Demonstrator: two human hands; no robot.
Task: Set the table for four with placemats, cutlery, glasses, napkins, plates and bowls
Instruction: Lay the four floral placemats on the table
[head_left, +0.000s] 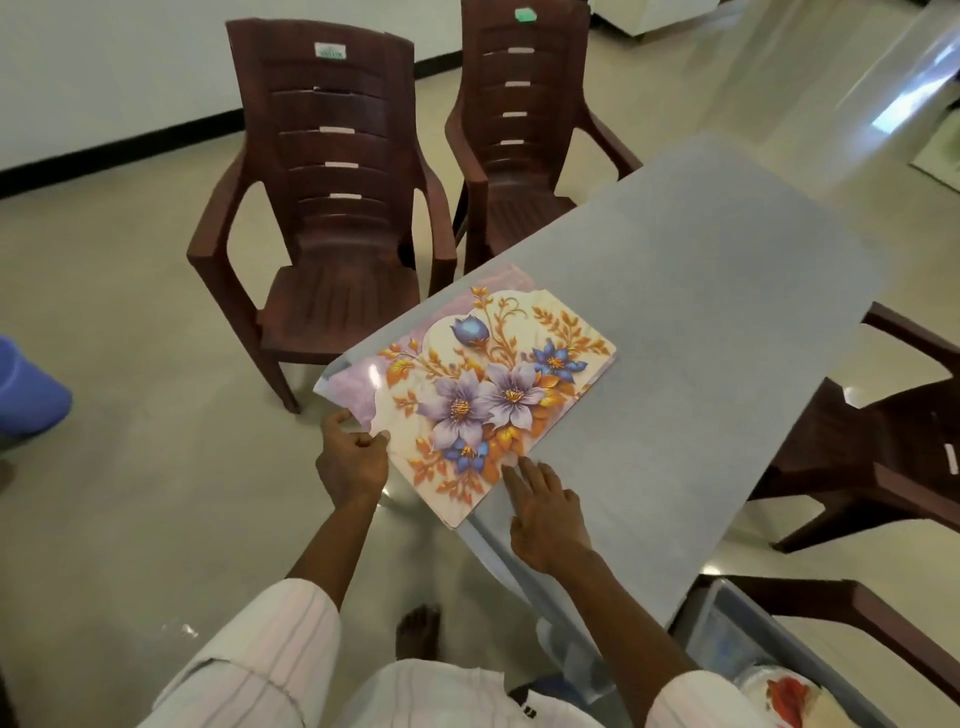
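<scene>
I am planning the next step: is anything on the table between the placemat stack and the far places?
Nothing visible does. The left hand pinches the placemat stack at the near corner, the right hand rests on it; beyond, the grey table looks bare.

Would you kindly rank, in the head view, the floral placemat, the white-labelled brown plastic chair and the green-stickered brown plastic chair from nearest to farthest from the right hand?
1. The floral placemat: touched by the right hand, at the table corner.
2. The white-labelled brown plastic chair: left, beside that corner.
3. The green-stickered brown plastic chair: farther along the table.
</scene>
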